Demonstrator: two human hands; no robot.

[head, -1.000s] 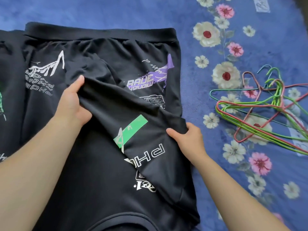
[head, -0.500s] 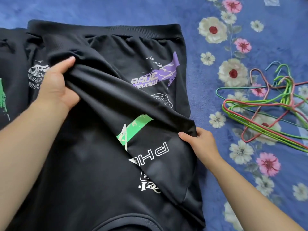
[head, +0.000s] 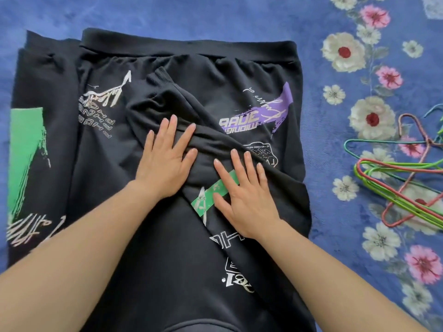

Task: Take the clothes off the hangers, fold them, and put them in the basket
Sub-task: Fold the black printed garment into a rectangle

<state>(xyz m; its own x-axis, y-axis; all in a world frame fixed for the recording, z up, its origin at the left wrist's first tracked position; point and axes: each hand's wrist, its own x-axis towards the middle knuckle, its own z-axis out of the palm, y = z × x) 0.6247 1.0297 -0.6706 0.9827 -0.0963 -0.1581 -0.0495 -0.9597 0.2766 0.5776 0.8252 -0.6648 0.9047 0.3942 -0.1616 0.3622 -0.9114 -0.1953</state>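
The black sweatshirt (head: 191, 75) lies flat on a blue flowered blanket (head: 167, 13). Its ribbed hem is at the far edge and its collar is at the bottom of the view. One sleeve (head: 153, 104) is folded slantwise over the body, running from the right edge up to a ribbed cuff near the middle.

The left hand (head: 165, 161) lies flat on this sleeve below the cuff. Its fingers are straight and spread, pressing the cloth and holding nothing. The right hand (head: 242, 192) lies flat just beside it, lower on the same sleeve. Its fingers are also straight and spread, and they partly cover a green printed strip (head: 211, 190). A ridge of bunched cloth runs between the two hands.

A purple print (head: 275, 109) shows on the body to the right of the sleeve. More black cloth with a large green print (head: 26, 152) lies along the sweatshirt's left side. Whether this is the other sleeve or a second garment cannot be told.

A loose heap of wire hangers (head: 402, 185), green, red and teal, rests on the blanket well to the right, apart from the sweatshirt.
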